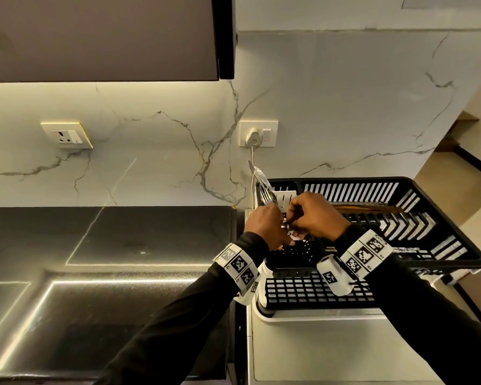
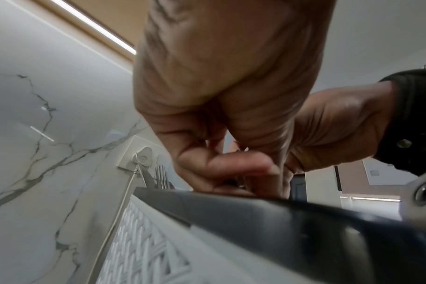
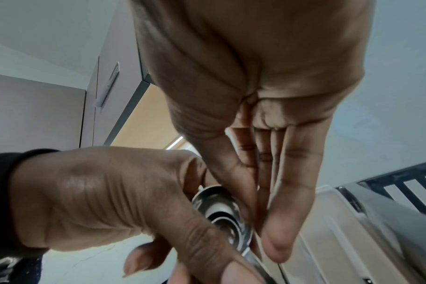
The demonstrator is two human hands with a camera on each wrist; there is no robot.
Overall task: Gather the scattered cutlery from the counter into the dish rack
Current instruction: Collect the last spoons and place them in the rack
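Note:
Both hands meet over the black cutlery holder at the front left of the black dish rack. My left hand grips a nested bunch of shiny spoons, fingers curled round the handles. My right hand pinches the spoon bowls between thumb and fingertips. A fork, a knife and a spoon stand upright in the rack's back-left corner; the fork tines show above the rack rim.
The rack sits in a white drip tray on a pale surface, right of the black counter. A wooden utensil lies inside the rack. A plug and cord hang on the marble wall just behind. An upper cabinet hangs overhead at left.

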